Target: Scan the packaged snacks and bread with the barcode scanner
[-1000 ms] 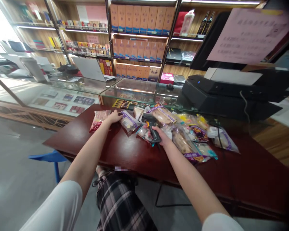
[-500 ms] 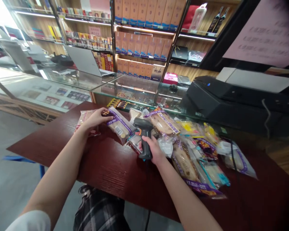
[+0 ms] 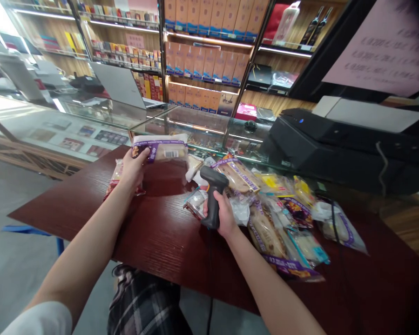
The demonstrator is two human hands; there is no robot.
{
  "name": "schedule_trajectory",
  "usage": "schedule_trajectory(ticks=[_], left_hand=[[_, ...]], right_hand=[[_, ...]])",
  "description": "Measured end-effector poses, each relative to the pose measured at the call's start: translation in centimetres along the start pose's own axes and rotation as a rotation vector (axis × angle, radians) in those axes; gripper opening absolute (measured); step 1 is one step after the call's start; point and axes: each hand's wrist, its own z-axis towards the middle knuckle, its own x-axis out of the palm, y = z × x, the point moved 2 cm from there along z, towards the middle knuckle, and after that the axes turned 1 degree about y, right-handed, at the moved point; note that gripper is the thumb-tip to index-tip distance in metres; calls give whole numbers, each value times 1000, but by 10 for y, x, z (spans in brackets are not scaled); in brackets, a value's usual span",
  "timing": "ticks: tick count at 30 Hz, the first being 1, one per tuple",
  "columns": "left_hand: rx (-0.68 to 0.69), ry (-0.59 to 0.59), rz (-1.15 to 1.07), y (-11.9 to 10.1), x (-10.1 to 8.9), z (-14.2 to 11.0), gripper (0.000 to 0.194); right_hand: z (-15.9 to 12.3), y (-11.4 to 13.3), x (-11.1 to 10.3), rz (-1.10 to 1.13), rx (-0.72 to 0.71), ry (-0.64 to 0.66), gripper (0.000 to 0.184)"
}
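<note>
My left hand [image 3: 134, 168] grips a clear packet of bread [image 3: 162, 150] with a purple band, holding it up above the far table edge with its barcode showing. My right hand [image 3: 223, 215] is closed around the grip of a black handheld barcode scanner [image 3: 212, 199], whose head points up and left. Just beneath my left hand lies another wrapped snack packet [image 3: 117, 179]. A heap of similar wrapped baked goods [image 3: 272, 218] spreads to the right of my right hand on a dark red wooden table [image 3: 153, 232].
A black cash-register printer [image 3: 321, 139] stands beyond the heap, and a glass display counter [image 3: 91, 125] runs along the far side with a laptop [image 3: 118, 86] behind it. Shelves of boxed goods [image 3: 202, 51] rise at the back. The scanner's cable hangs below the table edge.
My left hand has lifted the purple-banded packet off the heap and turned its barcode upward. The scanner has tilted in my right hand, and the view has shifted only slightly.
</note>
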Motion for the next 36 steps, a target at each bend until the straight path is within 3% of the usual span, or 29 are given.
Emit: schedule_trajectory(ticks=[4, 10, 14, 23, 30, 33, 36], left_hand=[[14, -12, 19, 12, 4, -2, 54], [201, 35, 332, 17, -1, -2, 59], [121, 103, 242, 16, -1, 0, 58], [61, 108, 214, 25, -1, 3, 59], [129, 134, 322, 21, -1, 2, 57], [166, 120, 440, 15, -3, 1, 57], [315, 26, 689, 4, -8, 1, 64]], right_hand=[[-1, 0, 0, -65, -41, -2, 37], [0, 2, 0, -58, -102, -49, 32], [1, 3, 2, -20, -105, -47, 32], [4, -1, 2, -62, -30, 14, 34], [4, -5, 1, -27, -51, 29, 29], [3, -6, 1, -33, -49, 24, 33], [3, -6, 1, -52, -34, 38, 34]])
